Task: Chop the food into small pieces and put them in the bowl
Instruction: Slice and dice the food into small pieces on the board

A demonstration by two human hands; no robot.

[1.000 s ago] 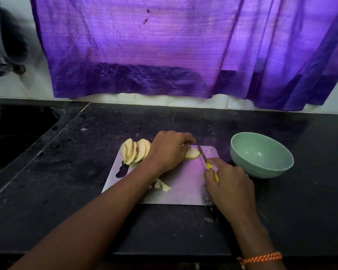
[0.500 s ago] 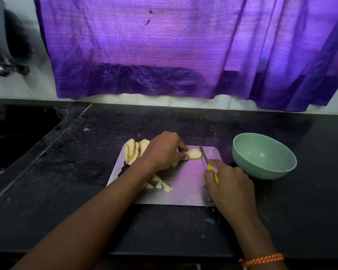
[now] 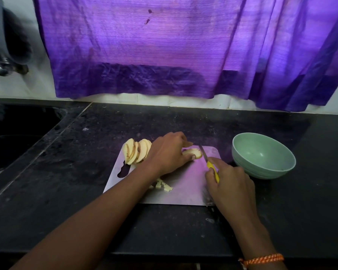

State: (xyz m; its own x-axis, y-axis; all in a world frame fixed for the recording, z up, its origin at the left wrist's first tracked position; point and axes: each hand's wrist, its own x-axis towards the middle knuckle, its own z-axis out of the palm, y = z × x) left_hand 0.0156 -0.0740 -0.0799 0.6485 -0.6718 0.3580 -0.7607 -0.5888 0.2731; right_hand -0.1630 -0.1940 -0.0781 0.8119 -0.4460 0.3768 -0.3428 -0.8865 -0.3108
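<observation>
**On the board: knife lined up at the slice, grip unchanged**

Head cam, only view we've got. Left hand (image 3: pixel 169 152) sits on the cutting board (image 3: pixel 185 190), fingers curled over a pale slice (image 3: pixel 193 152), thumb tip pressing its near edge, pinning it flat. Right hand (image 3: pixel 229 185) wraps the yellow handle of the knife (image 3: pixel 208 162), firm closed grip, index finger along the top; blade tip points away from the person and lies just beside the slice's right edge. Can't tell whether the blade is touching the slice or only alongside it.

Vs half a sec ago: very little diff. Left hand keeps the same hold on the slice, right hand keeps the knife, blade at the same right end of the slice. Vs a full sec ago, the left hand has pulled back a touch, so more of the slice shows past the fingertips.

Behind the left wrist, a fanned stack of slices (image 3: pixel 137 152) stands leaning at the board's far-left corner, same spot as before. Small cut pieces (image 3: pixel 163 187) lie on the board just right of the left forearm, partly hidden by it, unmoved.

Green bowl (image 3: pixel 242 152) sits on the black counter (image 3: pixel 66 182) right of the board, near its far-right corner, nothing chopped visible inside. Purple curtain (image 3: pixel 164 55) hangs behind. Orange cord bracelet (image 3: pixel 261 259) on the right wrist.
</observation>
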